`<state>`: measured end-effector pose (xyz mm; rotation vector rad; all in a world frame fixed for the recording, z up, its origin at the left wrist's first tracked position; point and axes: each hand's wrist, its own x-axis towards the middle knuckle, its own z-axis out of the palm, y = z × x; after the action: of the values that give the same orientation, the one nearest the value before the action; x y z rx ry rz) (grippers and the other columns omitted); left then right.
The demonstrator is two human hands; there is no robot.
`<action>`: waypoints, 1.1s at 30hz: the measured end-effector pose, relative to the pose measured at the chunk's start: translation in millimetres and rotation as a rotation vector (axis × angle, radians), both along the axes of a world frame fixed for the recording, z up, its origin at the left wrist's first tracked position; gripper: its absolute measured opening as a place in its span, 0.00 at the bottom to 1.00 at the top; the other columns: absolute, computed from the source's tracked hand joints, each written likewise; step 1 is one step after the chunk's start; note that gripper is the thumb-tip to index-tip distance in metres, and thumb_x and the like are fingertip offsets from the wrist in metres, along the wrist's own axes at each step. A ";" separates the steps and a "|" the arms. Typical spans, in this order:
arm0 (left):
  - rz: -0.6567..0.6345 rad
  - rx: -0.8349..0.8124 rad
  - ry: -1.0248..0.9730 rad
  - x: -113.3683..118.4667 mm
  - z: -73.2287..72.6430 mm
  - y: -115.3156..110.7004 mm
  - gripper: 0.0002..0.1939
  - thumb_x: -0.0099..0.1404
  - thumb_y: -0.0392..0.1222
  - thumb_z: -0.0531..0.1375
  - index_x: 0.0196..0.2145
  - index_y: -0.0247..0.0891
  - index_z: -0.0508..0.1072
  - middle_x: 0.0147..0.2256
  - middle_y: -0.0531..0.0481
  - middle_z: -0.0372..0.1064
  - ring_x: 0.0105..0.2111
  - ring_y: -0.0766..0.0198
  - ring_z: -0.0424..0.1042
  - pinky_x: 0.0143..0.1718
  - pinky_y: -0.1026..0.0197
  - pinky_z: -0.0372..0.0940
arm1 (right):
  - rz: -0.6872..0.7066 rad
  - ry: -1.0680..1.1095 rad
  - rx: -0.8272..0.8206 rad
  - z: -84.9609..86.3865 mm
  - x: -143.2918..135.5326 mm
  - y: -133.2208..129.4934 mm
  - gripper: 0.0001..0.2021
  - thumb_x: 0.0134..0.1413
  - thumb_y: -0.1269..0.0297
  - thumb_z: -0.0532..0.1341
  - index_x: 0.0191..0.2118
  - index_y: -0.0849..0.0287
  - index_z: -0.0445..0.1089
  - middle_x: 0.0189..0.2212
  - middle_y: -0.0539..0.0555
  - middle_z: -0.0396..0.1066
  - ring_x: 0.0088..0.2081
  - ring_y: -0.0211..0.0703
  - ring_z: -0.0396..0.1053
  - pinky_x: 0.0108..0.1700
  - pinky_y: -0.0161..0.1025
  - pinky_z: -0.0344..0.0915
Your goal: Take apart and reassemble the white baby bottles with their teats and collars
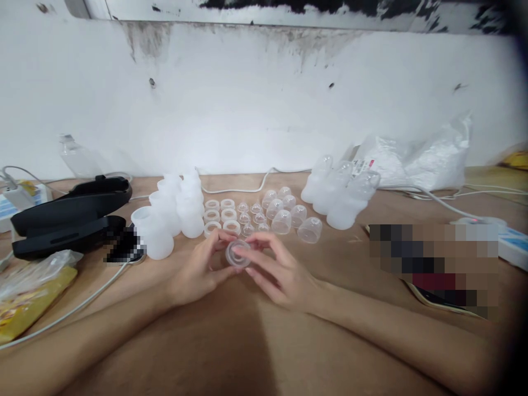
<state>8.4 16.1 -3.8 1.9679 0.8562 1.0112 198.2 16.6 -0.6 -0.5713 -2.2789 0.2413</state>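
Both hands meet over the table in front of me, around a translucent bottle collar ring (233, 260) that seems to have a clear nipple in it. My left hand (196, 272) grips the ring's left side between thumb and fingers. On the other side my right hand (284, 269) holds it too, with one finger laid across the top. Just beyond stand rows of whitish collar rings (212, 214), small clear nipples (246, 216) and clear dome caps (281, 221). Open white baby bottles (160, 242) are grouped at left; bottles with clear caps (342, 209) stand at right.
At left lie a black case (70, 212), a yellow snack bag (45, 291) and a white cable (86, 308). A filled plastic bag (424, 159) leans on the wall at right, near a power strip (513, 242). A blurred-out flat object (433, 269) lies by my right forearm.
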 end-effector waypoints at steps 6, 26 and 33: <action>0.029 0.133 0.090 -2.4 2.4 3.0 0.16 0.57 0.37 0.59 0.43 0.40 0.59 0.46 0.46 0.61 0.49 0.60 0.60 0.51 0.54 0.54 | -0.036 0.313 -0.823 -2.9 -11.2 4.5 0.12 0.55 0.62 0.51 0.45 0.59 0.59 0.34 0.55 0.65 0.30 0.36 0.68 0.30 0.36 0.67; 0.126 -0.237 0.102 15.5 8.7 -5.5 0.07 0.61 0.43 0.52 0.30 0.37 0.60 0.20 0.57 0.63 0.18 0.72 0.62 0.19 0.70 0.57 | -0.107 0.214 -0.800 -5.1 -18.3 -2.3 0.05 0.55 0.63 0.51 0.31 0.58 0.57 0.20 0.45 0.59 0.16 0.28 0.63 0.13 0.23 0.55; 0.107 -0.143 0.080 10.8 6.9 -5.6 0.07 0.61 0.42 0.53 0.34 0.37 0.60 0.28 0.53 0.66 0.27 0.68 0.67 0.27 0.67 0.62 | -0.094 0.286 -0.805 -6.4 -16.4 -0.6 0.06 0.54 0.61 0.51 0.36 0.57 0.58 0.29 0.49 0.60 0.25 0.33 0.67 0.13 0.25 0.61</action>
<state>19.2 10.5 3.1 1.8680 1.0588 0.9097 181.8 16.0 -7.0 -0.9661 -1.8116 1.1406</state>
